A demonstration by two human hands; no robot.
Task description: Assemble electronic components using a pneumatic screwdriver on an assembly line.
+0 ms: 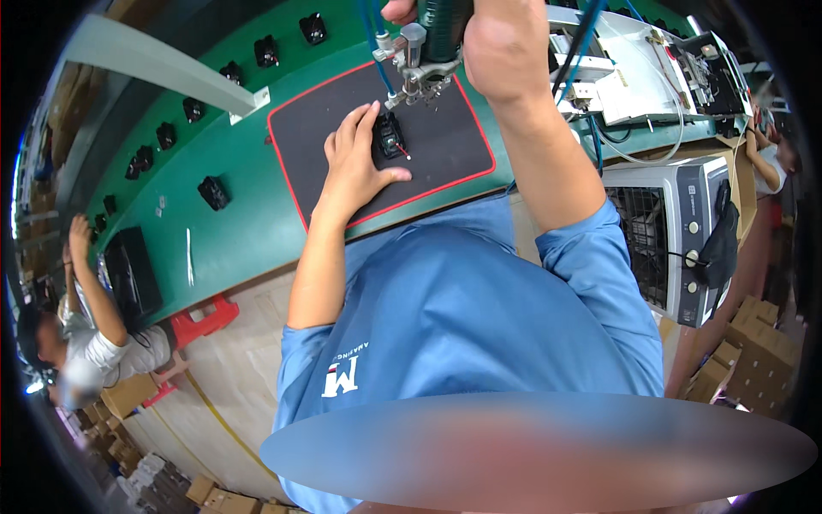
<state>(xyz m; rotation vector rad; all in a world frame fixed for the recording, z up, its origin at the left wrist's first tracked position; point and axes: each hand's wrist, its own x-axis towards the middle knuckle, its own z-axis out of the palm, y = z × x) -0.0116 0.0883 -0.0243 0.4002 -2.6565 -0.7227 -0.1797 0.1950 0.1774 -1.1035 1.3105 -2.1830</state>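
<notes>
On a black mat with a red edge (295, 137) lies a small black part (390, 135) with a short red-and-white wire end. My left hand (353, 161) is against its left side, fingers along the far side and thumb at the near side, steadying it. Above the mat hangs a powered screwdriver (441, 38), dark-bodied with a metal head and blue hoses. My right hand (501, 56) is wrapped round its body, partly cut off by the top edge. The driver's tip is close above the part; whether they touch I cannot tell.
Several similar black parts (214, 193) stand along the green bench (248, 223). A grey post (171, 68) rises at the left. White machinery (642, 77) with tubes and an air cooler (676, 231) are at the right. A co-worker (103, 334) sits far left, near a red stool (205, 319).
</notes>
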